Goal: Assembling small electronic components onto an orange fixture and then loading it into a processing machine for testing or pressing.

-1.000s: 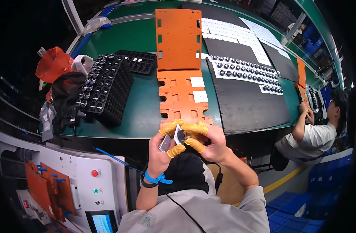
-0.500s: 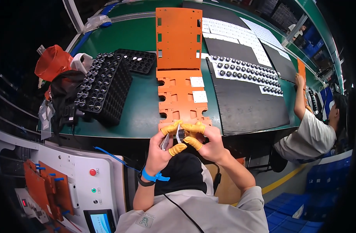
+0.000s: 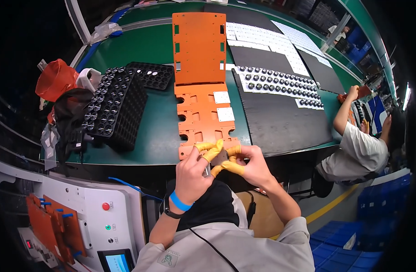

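Both my hands come together at the near end of an orange fixture, fingertips in yellow finger cots. Between them is a small square plate, its greyish face showing. My left hand pinches the plate from the left, and a silvery flat piece also shows in its grip. From the right, my right hand closes on the same plate, thumb and fingers at its edge. Fingers hide much of it. Two white square plates lie on the fixture's right side, beside cut-outs.
Left stands a stack of black trays holding round black parts; another black tray lies behind. On the right, black mats carry white plates with rows of black round parts. A co-worker sits at right. A control panel stands lower left.
The plate has turned from edge-on to showing its greyish face, and my left fingers have shifted over it. The view has moved slightly. The co-worker's orange panel has tipped down.
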The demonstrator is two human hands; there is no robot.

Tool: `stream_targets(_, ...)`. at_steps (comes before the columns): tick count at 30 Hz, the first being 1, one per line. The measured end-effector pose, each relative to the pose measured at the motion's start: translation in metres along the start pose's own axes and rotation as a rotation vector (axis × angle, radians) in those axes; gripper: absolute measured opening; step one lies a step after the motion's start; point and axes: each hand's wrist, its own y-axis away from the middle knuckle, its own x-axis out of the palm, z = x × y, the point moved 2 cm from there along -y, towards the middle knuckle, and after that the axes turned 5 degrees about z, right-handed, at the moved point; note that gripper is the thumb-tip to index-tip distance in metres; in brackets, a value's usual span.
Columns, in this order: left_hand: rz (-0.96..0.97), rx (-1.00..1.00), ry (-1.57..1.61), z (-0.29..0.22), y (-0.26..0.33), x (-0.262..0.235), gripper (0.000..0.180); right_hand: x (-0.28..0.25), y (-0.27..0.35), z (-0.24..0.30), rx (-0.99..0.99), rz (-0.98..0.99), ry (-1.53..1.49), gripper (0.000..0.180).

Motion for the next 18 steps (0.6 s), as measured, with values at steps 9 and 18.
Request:
stream_targets(9,0.056,-0.181,0.011,0.008,0.002,-0.002,0.059,-0.040,-0.023,-0.015,0.107,-0.332,0.307,0.029)
stream_targets(18,-0.072,-0.093,0.213,0.015,0.002,-0.020,0.053,-0.064,-0.055,-0.039,0.374,0.023,0.191,0.037)
